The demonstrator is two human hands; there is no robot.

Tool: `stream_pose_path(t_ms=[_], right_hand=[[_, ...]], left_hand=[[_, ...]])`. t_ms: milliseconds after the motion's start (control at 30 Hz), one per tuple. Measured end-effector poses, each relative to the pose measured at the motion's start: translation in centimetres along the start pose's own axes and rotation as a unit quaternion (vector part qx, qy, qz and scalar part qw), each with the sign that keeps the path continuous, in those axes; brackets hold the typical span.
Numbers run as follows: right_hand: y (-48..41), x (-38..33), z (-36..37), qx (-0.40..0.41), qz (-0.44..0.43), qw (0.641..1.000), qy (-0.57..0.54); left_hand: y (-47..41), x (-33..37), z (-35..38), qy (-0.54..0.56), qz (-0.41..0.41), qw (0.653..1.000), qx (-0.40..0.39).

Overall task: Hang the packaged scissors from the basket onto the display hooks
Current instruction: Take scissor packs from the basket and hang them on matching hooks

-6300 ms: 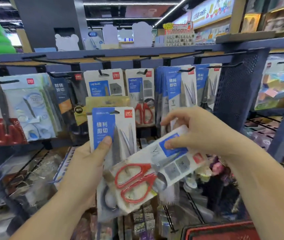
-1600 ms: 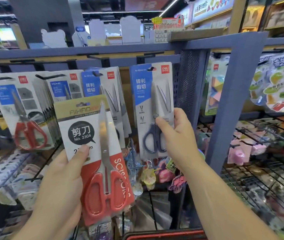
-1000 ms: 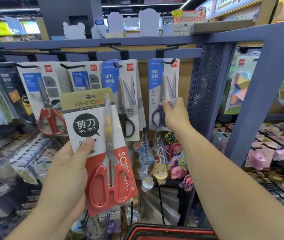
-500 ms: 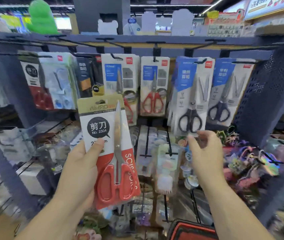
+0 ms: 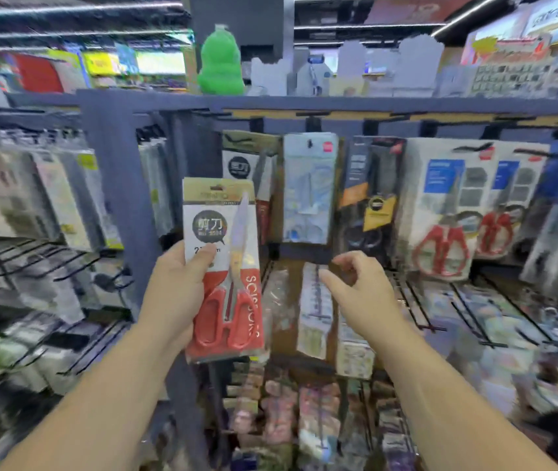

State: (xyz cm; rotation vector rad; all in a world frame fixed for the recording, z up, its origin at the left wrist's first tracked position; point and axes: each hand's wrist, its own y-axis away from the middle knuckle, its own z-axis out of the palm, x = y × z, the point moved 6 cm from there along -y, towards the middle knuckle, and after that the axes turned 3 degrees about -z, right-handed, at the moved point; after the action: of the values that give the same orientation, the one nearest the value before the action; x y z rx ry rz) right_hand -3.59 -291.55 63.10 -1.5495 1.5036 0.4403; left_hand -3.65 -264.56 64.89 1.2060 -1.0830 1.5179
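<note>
One pack of red-handled scissors (image 5: 225,270) left in your left hand (image 5: 172,294), gripped tight. Your right hand (image 5: 355,287) hangs loose, holding nothing. Matching pack (image 5: 248,171) hangs just behind.

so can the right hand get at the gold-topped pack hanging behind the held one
Probably yes. The right hand is empty and open below the row; the hanging gold-topped pack sits up-left of it, its top clear. The held pack hides only its lower part.

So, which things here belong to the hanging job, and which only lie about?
Job: red scissors pack, gripped by left hand; free right hand; similar pack hanging behind it.
Lying about: green figure on top shelf; blurred packets at left.
</note>
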Motion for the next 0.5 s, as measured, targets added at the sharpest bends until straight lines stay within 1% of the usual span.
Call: stream_pose_path(t_ms=[67, 167, 267, 367, 500], right_hand=[[-1.1, -0.9, 2.2, -0.012, 0.012, 1.0, -0.007], [-2.8, -1.1, 4.3, -0.015, 0.006, 1.0, 0.022], [-4.0, 0.4, 6.2, -0.028, 0.007, 0.997, 0.071], [-4.8, 2.6, 8.4, -0.061, 0.005, 0.99, 0.124], [-4.8, 4.6, 10.1, -0.071, -0.003, 0.99, 0.123]], left_hand=[[-2.3, 1.3, -0.9, -0.003, 0.009, 1.0, -0.02], [-4.7, 2.7, -1.0, 0.022, 0.01, 0.998, -0.053], [-6.3, 3.3, -0.4, 0.027, 0.004, 0.997, -0.069], [-6.9, 3.3, 0.2, 0.036, 0.009, 0.997, -0.074], [-6.3, 3.0, 0.5, 0.057, 0.029, 0.994, -0.085]])
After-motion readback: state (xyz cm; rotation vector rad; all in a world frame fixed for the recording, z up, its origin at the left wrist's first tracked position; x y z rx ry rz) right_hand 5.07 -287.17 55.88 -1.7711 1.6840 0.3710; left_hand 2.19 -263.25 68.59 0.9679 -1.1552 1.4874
